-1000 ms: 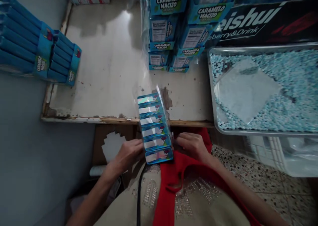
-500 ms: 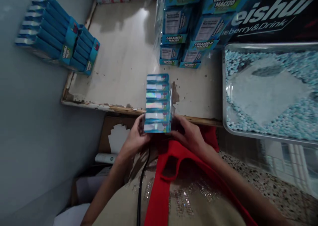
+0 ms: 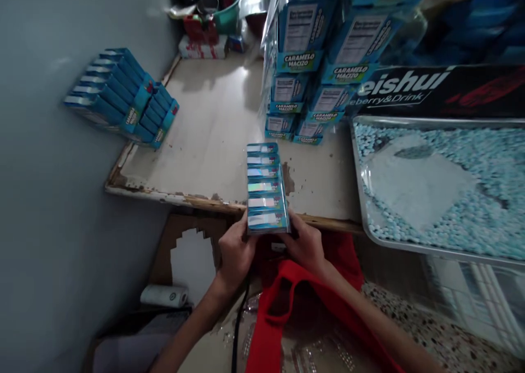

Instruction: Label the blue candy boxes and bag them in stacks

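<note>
A clear-wrapped pack of several small blue candy boxes (image 3: 263, 187) is held over the near edge of the worn white table (image 3: 213, 138). My left hand (image 3: 234, 252) grips its lower left side and my right hand (image 3: 304, 243) grips its lower right side. The pack stands on end, with the boxes' shiny end flaps facing me in a row. Behind it rises a stack of wrapped blue boxes (image 3: 311, 61) labelled "Caramelo Macizo".
A metal tray (image 3: 410, 246) of small pale-blue candies with a clear bag on top sits at the right. Two bundles of blue boxes (image 3: 123, 97) lie at the table's far left against the wall. A paper roll (image 3: 164, 295) and cardboard lie below the table.
The pack has risen from my lap to the table's edge and turned upright. Both hands moved up with it and closed in under its lower end.
</note>
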`<action>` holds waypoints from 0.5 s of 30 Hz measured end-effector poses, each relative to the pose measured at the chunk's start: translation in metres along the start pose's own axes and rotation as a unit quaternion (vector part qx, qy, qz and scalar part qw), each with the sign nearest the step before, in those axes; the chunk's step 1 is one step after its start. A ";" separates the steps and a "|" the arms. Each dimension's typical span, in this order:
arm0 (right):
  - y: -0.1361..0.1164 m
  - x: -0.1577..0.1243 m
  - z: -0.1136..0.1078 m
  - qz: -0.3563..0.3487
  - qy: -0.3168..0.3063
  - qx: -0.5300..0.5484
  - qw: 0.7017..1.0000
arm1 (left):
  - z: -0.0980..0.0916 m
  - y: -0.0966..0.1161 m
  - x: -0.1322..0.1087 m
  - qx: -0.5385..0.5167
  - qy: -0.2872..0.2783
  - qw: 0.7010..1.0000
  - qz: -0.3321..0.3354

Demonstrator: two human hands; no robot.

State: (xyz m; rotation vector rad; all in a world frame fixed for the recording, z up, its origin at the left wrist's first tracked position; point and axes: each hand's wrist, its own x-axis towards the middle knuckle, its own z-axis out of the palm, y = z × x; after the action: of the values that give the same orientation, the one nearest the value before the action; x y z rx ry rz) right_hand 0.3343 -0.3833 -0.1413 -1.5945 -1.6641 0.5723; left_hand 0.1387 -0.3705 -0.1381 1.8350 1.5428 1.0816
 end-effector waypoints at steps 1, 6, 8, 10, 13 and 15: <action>0.000 0.000 -0.001 0.005 0.009 -0.011 1.000 | 0.001 0.000 -0.001 0.001 0.007 1.000 0.005; 0.004 -0.004 -0.003 0.011 0.038 -0.051 0.998 | 0.003 -0.001 -0.004 0.023 0.030 0.998 0.040; 0.006 -0.005 0.000 0.011 0.042 -0.049 0.998 | 0.004 -0.001 -0.005 0.023 0.027 0.999 0.033; 0.008 -0.005 0.001 0.023 0.032 -0.036 0.999 | 0.002 -0.002 -0.007 0.013 0.013 1.000 0.013; 0.006 -0.003 -0.010 0.054 -0.008 0.020 0.998 | -0.010 -0.008 -0.007 -0.042 -0.041 0.998 -0.035; 0.005 -0.001 -0.023 0.067 -0.040 0.084 0.993 | -0.020 -0.014 -0.002 -0.136 -0.062 0.986 -0.074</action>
State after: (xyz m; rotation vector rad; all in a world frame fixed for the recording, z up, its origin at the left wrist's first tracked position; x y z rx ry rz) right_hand 0.3547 -0.3872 -0.1311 -1.5854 -1.5296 0.8323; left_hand 0.1143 -0.3716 -0.1389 1.5488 1.3609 1.0311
